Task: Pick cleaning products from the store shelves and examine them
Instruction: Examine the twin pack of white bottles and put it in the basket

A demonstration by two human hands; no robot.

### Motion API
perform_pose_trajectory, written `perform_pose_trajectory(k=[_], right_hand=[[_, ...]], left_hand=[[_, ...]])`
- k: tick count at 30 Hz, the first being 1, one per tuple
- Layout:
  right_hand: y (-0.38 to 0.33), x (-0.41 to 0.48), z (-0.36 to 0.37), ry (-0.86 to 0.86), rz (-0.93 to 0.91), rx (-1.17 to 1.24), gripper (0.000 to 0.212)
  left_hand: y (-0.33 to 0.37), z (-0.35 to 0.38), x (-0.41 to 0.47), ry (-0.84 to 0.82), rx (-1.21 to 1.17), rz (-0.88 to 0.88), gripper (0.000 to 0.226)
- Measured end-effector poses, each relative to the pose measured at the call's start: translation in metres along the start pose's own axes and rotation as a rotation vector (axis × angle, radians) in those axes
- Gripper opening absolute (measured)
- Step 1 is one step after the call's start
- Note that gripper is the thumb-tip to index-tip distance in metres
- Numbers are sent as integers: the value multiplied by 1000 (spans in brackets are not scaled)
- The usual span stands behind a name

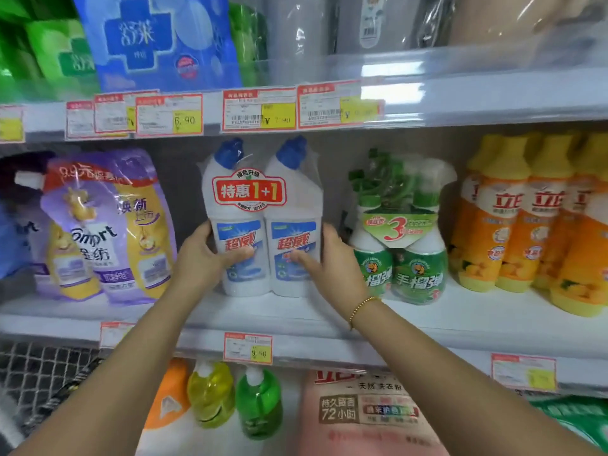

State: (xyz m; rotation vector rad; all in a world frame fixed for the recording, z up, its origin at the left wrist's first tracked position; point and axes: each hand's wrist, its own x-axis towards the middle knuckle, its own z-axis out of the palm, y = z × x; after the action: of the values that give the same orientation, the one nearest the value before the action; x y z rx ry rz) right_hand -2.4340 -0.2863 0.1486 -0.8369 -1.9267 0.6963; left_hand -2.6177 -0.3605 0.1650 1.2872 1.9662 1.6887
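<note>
- The twin pack of toilet cleaner (263, 225) is at the centre of the middle shelf (477, 314), with green spray bottles (399, 258) at its 3 o'clock and purple refill pouches (105, 225) at its 9 o'clock.
- The left hand (204, 255) grips its 9 o'clock side and the right hand (329, 261) its 3 o'clock side. Each thumb presses a front label, and the fingers curl round behind.
- The grip looks made, so the pick seems under way. Whether the base is off the shelf, I cannot tell.
- Likely left to do: draw it out, examine it, then go on to other products.
</note>
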Motion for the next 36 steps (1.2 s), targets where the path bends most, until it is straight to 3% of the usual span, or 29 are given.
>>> perform_pose_trajectory(k=[6, 11, 18, 28, 31, 36], right_hand=[[39, -32, -28, -382, -206, -659, 32], [43, -40, -40, -379, -340, -665, 46], [44, -42, -36, -319, -349, -654, 55], [50, -42, -31, -256, -416, -648, 48], [53, -41, -30, -238, -423, -646, 45], [53, -41, -30, -203, -425, -660, 41]], left_hand=[[-10, 14, 45, -68, 28, 5, 37], [-17, 46, 84, -57, 20, 10, 40], [-24, 80, 120, 3, 101, 58, 42], [-30, 94, 141, 9, 30, 124, 41], [-31, 95, 147, -69, 43, 146, 43], [-38, 100, 159, -92, 164, 181, 60]])
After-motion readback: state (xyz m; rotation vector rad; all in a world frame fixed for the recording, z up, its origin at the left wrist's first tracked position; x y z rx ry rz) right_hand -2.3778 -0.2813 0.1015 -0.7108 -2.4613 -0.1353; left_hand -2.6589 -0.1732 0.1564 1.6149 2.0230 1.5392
